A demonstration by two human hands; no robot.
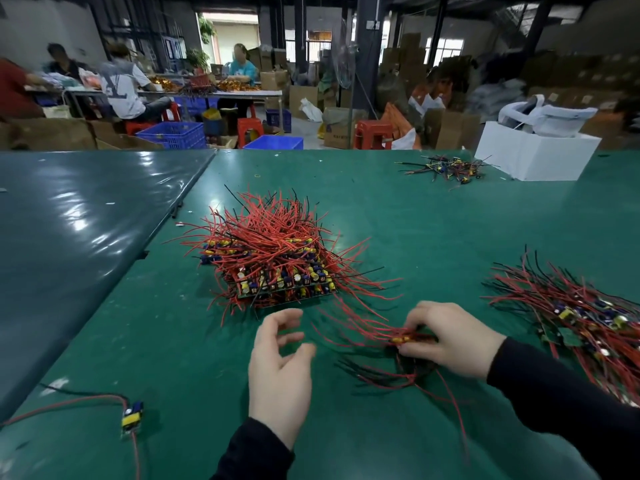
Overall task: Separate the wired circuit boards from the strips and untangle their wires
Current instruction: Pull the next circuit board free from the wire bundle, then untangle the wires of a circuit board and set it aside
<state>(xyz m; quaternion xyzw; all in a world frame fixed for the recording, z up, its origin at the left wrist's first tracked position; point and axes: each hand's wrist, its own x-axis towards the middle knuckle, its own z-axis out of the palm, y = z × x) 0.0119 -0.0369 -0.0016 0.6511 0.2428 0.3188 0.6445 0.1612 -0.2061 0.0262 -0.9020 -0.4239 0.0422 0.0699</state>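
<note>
Under right hand (450, 337): wired boards (412, 339), red-black leads splayed, tangled.

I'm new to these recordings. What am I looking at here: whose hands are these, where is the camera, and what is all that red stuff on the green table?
There is no machine here: a person's two bare hands, filmed from a camera worn on their head, looking forward and down. On the green table lies a big stack of circuit board strips bristling with red and black wires. The right hand grips a small bunch of wired boards. The left hand is loose and holds nothing. A pile of wired boards lies at the right, and a single board at near left.
</note>
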